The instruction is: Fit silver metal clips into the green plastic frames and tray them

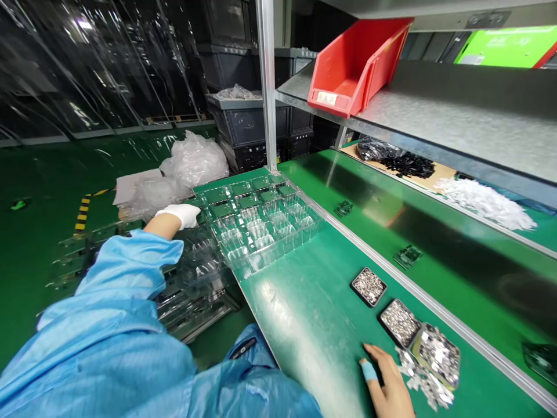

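Observation:
My left hand (185, 215), in a white glove, reaches out past the bench's left edge, beside a clear plastic tray (261, 223). Its fingers are bent down over stacked clear trays (198, 255), and what they hold, if anything, is hidden. The clear tray on the bench has many compartments, with dark green boards in its far rows. My right hand (387, 380) is bare but for a light blue finger cover, and rests with fingers apart on the green bench top (304, 313). Right of it lie loose silvery metal pieces (429, 380) and a full container (437, 354).
Two black boxes of small metal parts (369, 287) (399, 323) stand near the rail. Circuit boards (408, 256) lie on the green surface beyond it. A red bin (357, 67) sits on the metal shelf (456, 110). Clear plastic bags (198, 159) are heaped at the left.

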The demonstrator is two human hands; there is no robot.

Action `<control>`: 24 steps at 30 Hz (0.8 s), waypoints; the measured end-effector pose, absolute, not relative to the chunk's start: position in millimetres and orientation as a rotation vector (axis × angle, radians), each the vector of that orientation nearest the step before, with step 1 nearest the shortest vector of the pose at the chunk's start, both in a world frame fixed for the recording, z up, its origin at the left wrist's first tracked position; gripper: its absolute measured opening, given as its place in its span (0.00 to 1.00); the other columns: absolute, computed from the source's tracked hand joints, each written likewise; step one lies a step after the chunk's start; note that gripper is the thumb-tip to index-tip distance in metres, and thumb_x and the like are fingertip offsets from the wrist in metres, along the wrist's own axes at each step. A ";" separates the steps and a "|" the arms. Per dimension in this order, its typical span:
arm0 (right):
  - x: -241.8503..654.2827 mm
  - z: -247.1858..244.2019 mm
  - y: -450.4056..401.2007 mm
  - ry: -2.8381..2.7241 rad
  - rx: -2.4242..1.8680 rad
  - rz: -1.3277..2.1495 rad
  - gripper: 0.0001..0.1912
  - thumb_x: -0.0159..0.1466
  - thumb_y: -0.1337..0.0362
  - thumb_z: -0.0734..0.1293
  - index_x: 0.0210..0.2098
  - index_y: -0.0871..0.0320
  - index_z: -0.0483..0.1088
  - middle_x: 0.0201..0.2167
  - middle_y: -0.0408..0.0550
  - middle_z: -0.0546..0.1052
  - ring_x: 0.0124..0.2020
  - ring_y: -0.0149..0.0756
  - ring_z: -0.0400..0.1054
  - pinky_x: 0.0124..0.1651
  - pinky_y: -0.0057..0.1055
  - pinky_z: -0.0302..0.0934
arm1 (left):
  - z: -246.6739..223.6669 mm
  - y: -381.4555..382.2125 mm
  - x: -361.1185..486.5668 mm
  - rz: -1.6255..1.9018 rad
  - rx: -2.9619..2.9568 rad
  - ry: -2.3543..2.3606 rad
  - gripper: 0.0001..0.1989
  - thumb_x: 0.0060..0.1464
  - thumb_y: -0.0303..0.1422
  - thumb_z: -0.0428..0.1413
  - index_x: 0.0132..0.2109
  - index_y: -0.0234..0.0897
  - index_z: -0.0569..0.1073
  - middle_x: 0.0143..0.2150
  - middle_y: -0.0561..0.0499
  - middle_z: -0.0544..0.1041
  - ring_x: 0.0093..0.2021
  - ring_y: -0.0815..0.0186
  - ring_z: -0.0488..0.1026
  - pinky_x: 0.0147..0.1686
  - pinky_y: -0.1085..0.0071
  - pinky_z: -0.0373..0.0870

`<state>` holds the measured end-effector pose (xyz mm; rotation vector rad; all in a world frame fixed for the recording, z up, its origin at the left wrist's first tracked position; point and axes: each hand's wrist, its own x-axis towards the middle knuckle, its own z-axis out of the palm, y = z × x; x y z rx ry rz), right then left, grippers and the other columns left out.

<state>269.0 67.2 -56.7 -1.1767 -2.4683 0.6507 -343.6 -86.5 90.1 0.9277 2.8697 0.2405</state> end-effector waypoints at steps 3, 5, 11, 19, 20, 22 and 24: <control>268.5 -57.2 66.4 -2.464 -1.162 0.647 0.20 0.64 0.53 0.57 0.48 0.56 0.71 0.49 0.54 0.74 0.50 0.47 0.70 0.49 0.44 0.69 | 94.7 -77.8 -338.4 -0.072 0.847 2.796 0.13 0.56 0.39 0.56 0.34 0.32 0.71 0.32 0.51 0.73 0.35 0.66 0.71 0.41 0.62 0.69; 269.1 -59.1 65.7 -2.459 -1.148 0.643 0.20 0.64 0.54 0.57 0.48 0.57 0.71 0.49 0.54 0.74 0.50 0.47 0.70 0.50 0.45 0.68 | 101.9 -74.1 -332.6 -0.182 0.868 2.787 0.11 0.51 0.36 0.61 0.33 0.31 0.71 0.31 0.51 0.74 0.35 0.64 0.72 0.42 0.61 0.69; 268.0 -58.1 62.1 -2.416 -1.117 0.643 0.18 0.62 0.61 0.58 0.49 0.56 0.70 0.49 0.53 0.75 0.50 0.46 0.70 0.50 0.45 0.67 | 144.5 -78.6 -290.2 -0.205 1.043 2.994 0.22 0.47 0.35 0.59 0.47 0.25 0.68 0.45 0.36 0.74 0.50 0.45 0.68 0.50 0.45 0.62; 230.1 -11.4 30.2 -2.160 -1.097 0.879 0.18 0.66 0.59 0.59 0.53 0.56 0.65 0.47 0.55 0.73 0.45 0.41 0.71 0.50 0.42 0.67 | 75.9 -46.2 -127.5 1.272 0.980 1.371 0.35 0.47 0.55 0.56 0.56 0.37 0.68 0.51 0.43 0.74 0.49 0.51 0.71 0.48 0.58 0.70; 224.3 -6.8 25.4 -2.137 -1.040 0.926 0.21 0.65 0.59 0.60 0.57 0.56 0.61 0.50 0.56 0.71 0.46 0.41 0.71 0.52 0.42 0.66 | 57.6 -39.8 -99.7 1.168 0.885 1.184 0.34 0.46 0.53 0.56 0.55 0.37 0.69 0.47 0.42 0.76 0.45 0.51 0.73 0.46 0.57 0.71; 214.5 -0.6 17.3 -2.159 -0.872 0.984 0.34 0.60 0.55 0.67 0.62 0.55 0.53 0.58 0.58 0.63 0.57 0.45 0.63 0.58 0.44 0.61 | 26.0 -30.7 -47.3 1.019 0.795 0.947 0.28 0.49 0.50 0.55 0.52 0.38 0.71 0.44 0.43 0.77 0.44 0.54 0.74 0.46 0.57 0.70; 209.1 2.5 12.4 -2.162 -0.760 1.009 0.41 0.57 0.54 0.70 0.64 0.55 0.50 0.61 0.59 0.59 0.62 0.47 0.56 0.61 0.45 0.58 | 5.2 -24.9 -7.8 0.910 0.808 0.878 0.25 0.53 0.48 0.50 0.51 0.36 0.72 0.43 0.42 0.78 0.44 0.55 0.74 0.46 0.56 0.70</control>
